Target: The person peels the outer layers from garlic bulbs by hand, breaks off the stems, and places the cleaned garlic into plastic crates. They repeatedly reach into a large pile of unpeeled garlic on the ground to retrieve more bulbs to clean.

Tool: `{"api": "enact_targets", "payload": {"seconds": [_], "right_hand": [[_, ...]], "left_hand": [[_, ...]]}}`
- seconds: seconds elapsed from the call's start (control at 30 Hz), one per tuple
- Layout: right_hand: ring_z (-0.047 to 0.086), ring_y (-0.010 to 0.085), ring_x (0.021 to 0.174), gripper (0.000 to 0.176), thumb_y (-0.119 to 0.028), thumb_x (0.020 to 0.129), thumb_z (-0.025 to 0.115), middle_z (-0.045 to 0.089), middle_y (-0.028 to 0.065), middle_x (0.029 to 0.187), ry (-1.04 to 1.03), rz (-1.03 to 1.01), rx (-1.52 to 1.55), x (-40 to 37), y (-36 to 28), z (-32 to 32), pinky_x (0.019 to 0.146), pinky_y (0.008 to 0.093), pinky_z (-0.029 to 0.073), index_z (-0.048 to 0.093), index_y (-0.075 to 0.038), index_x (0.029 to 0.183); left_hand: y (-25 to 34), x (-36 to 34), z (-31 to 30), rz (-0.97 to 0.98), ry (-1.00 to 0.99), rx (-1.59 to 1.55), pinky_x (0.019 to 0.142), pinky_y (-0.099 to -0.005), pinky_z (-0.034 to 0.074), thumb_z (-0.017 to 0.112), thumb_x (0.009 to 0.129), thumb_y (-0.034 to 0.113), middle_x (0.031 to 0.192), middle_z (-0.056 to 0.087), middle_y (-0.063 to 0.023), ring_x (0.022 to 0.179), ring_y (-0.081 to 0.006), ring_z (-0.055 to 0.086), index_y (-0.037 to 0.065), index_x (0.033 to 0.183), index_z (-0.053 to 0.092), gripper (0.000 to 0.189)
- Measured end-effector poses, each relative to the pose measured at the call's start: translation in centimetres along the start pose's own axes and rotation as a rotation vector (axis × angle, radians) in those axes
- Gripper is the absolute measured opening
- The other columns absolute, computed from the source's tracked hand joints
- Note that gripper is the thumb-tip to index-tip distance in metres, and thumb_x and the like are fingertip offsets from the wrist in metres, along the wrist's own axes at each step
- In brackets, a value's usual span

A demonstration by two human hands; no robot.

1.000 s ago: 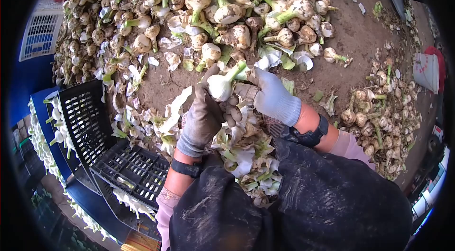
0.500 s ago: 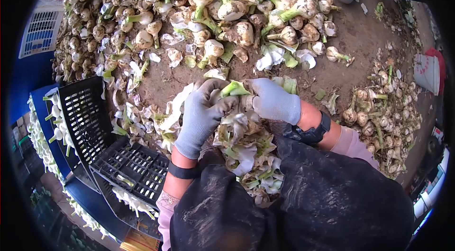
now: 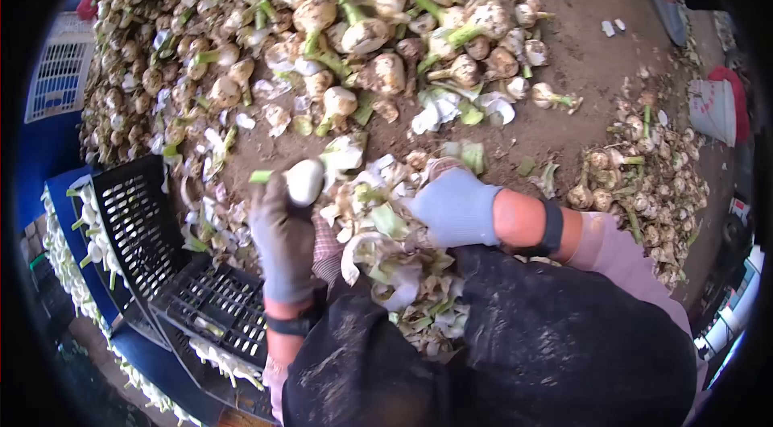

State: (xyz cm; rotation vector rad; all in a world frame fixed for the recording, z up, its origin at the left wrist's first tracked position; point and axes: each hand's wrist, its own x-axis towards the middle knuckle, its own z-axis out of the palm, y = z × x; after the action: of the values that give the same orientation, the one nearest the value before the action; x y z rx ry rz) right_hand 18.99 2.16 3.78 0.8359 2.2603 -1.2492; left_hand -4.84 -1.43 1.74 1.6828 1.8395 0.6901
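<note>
A clean white garlic bulb (image 3: 305, 183) with a short green stem pointing left is held in my gloved left hand (image 3: 282, 238), its fingers closed round it beside the black crate. My gloved right hand (image 3: 456, 205) is lower centre, over the heap of peeled skins (image 3: 394, 246) between my knees. The fingers of that hand point down and left into the skins, and their tips are hidden. Unpeeled garlic with soil on it (image 3: 366, 36) lies in a big pile ahead.
On the left stands a black slatted crate (image 3: 141, 217) with white garlic hanging at its side. A smaller garlic pile (image 3: 644, 185) and a white bucket (image 3: 713, 113) are on the right. A white basket (image 3: 60, 76) stands far left. Another person's shoe (image 3: 664, 8) shows at upper right.
My hands have moved apart. The left hand has gone left and down with a white bulb now visible in it; the right has dropped to the skins. The other person's foot has moved right.
</note>
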Motion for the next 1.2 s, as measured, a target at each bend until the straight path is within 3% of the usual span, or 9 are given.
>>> {"api": "enact_targets", "payload": {"seconds": [0.07,0.17,0.23,0.4,0.5,0.63,0.7,0.87,1.2], "right_hand": [[0.066,0.0313,0.084,0.028,-0.026,0.084,0.056,0.068,0.0161,0.085,0.039,0.179,-0.205,-1.8,3.0,1.0,0.073,0.0387,0.052,0.063,-0.011,0.107],[0.064,0.0265,0.087,0.028,-0.018,0.079,0.059,0.063,0.0116,0.1,0.877,0.411,-0.074,-4.9,8.4,0.9,0.073,0.0404,0.05,0.063,-0.015,0.107],[0.058,0.0244,0.099,0.031,-0.013,0.075,0.061,0.063,0.0084,0.102,0.961,0.841,-0.473,-7.9,12.1,0.2,0.077,0.0369,0.047,0.064,-0.017,0.106],[0.065,0.029,0.091,0.024,-0.01,0.079,0.06,0.066,0.0156,0.1,0.951,0.868,-0.012,-9.2,16.5,2.0,0.078,0.0432,0.052,0.064,-0.009,0.103],[0.068,0.0255,0.087,0.026,-0.017,0.085,0.062,0.068,0.0165,0.101,0.947,0.26,0.515,-6.3,8.9,0.6,0.075,0.0352,0.054,0.066,-0.005,0.108],[0.062,0.0148,0.076,0.029,-0.026,0.088,0.067,0.069,0.011,0.08,0.785,-0.129,1.258,0.9,3.6,0.6,0.076,0.0295,0.049,0.066,-0.002,0.105],[0.062,0.0149,0.072,0.03,-0.026,0.089,0.066,0.069,0.0083,0.081,0.674,-0.224,1.957,4.6,4.7,1.7,0.068,0.0322,0.049,0.065,0.001,0.102],[0.064,0.0413,0.071,0.055,-0.047,0.09,0.057,0.061,0.0295,0.076,0.893,0.111,0.838,3.7,3.6,1.1,0.065,0.0455,0.049,0.061,0.008,0.084],[0.064,0.0408,0.073,0.028,-0.023,0.081,0.06,0.063,0.0253,0.075,0.764,0.133,0.763,2.8,2.4,2.0,0.066,0.0455,0.049,0.06,0.005,0.081]], "left_hand": [[4.5,-0.7,-4.7,-0.275,0.33,-0.512,0.076,-0.0306,0.051,0.052,0.095,0.008,0.109,0.06,-0.0155,0.091,-0.0215,0.06,-0.003,0.109,0.062,0.02],[-2.1,-6.4,-17.1,-0.088,0.481,0.0,0.088,-0.033,0.05,0.047,0.098,0.03,0.118,0.057,-0.0137,0.107,-0.0252,0.057,-0.001,0.122,0.054,0.039],[-12.5,-12.9,-29.5,0.202,0.218,1.153,0.094,-0.0346,0.047,0.051,0.097,0.028,0.123,0.055,-0.0136,0.113,-0.0244,0.055,-0.002,0.127,0.052,0.042],[1.0,-7.5,-18.7,-0.122,0.489,0.112,0.099,-0.035,0.043,0.055,0.094,0.022,0.126,0.056,-0.0129,0.112,-0.0221,0.055,-0.002,0.13,0.05,0.043],[6.3,-2.2,-8.8,-0.287,0.048,-0.494,0.1,-0.0363,0.043,0.067,0.086,0.013,0.131,0.053,-0.0159,0.119,-0.0246,0.053,0.001,0.136,0.043,0.057],[5.8,3.0,1.3,0.317,-0.482,-0.197,0.1,-0.0344,0.041,0.077,0.078,0.015,0.125,0.054,-0.0121,0.117,-0.0234,0.052,0.001,0.134,0.044,0.066],[4.7,3.5,3.2,-0.112,-0.432,-0.7,0.093,-0.0274,0.045,0.074,0.081,0.008,0.121,0.055,-0.006,0.106,-0.0142,0.055,-0.001,0.133,0.045,0.06],[5.1,3.0,3.8,-0.119,-0.435,-0.7,0.093,-0.0304,0.046,0.079,0.077,0.008,0.117,0.06,-0.0127,0.106,-0.0181,0.058,-0.007,0.129,0.045,0.065],[4.3,1.9,3.9,-0.231,-0.422,-0.767,0.088,-0.0287,0.049,0.072,0.081,0.001,0.116,0.058,-0.0092,0.102,-0.016,0.059,-0.002,0.129,0.048,0.054]]}}
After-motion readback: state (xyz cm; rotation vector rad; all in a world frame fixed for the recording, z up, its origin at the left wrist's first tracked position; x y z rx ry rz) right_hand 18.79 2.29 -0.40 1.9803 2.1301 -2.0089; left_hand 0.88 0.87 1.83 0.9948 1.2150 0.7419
